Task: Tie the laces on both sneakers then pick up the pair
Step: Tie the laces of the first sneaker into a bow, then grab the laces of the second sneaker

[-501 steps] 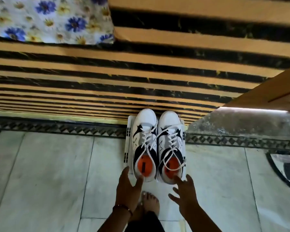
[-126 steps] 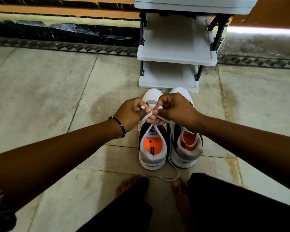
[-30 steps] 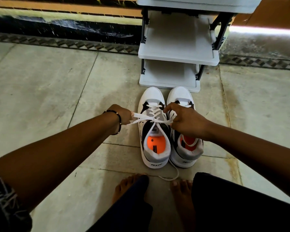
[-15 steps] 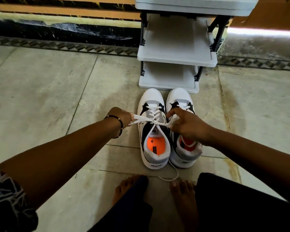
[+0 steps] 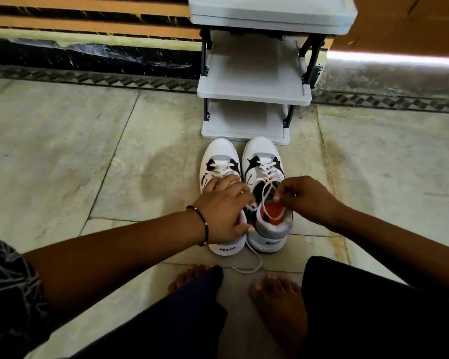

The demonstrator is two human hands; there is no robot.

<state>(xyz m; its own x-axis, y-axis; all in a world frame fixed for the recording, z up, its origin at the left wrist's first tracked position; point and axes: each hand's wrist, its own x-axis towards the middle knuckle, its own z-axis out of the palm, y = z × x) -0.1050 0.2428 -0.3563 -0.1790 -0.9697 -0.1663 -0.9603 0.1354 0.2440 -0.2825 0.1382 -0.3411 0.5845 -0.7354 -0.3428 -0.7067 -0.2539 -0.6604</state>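
Sneakers, a white pair with black side marks, stand side by side on the tiled floor [image 5: 88, 156], toes just before a grey shoe rack [image 5: 254, 92]. The left sneaker [image 5: 219, 161] lies partly under the left hand [image 5: 224, 208], which rests spread over its laces and collar, gripping nothing that I can make out. The right hand [image 5: 302, 196] pinches a loop of the right sneaker's lace [image 5: 266, 187] above the orange insole; the right sneaker [image 5: 261, 156] is untied (one lace end trails on the floor toward bare feet).

Grey shelf rack [image 5: 254, 93] stands on tiled floor [image 5: 62, 151] by striped wall [image 5: 88, 24]
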